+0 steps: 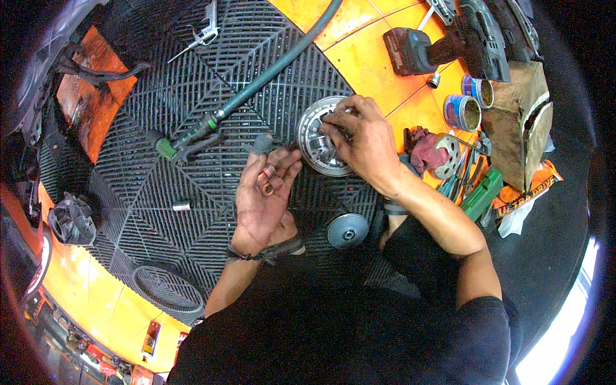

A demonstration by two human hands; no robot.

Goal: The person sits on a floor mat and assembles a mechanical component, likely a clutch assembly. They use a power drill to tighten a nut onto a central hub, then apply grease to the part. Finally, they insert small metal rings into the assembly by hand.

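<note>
My left hand (264, 204) is palm up, its fingers curled around small reddish-brown cylindrical rollers (268, 188). To its right stands a round silver variator housing (314, 138) with raised ribs inside, resting on the black mat. My right hand (364, 138) reaches over that housing from the right. Its thumb and fingers are pinched together at the ribbed inside, and whatever they hold is hidden. Below the housing lies a grey pulley disc (348, 231) with a hole at its centre. A small silver sleeve (181, 206) lies left of my left hand.
A teal hose (269, 70) with a green coupling crosses the slatted mat. An air blow gun (204, 31) lies farther off, and a drive belt (168, 289) near left. At right are a cordless impact wrench (475, 48), cans (462, 112), a rag (428, 151) and a wooden block (518, 125).
</note>
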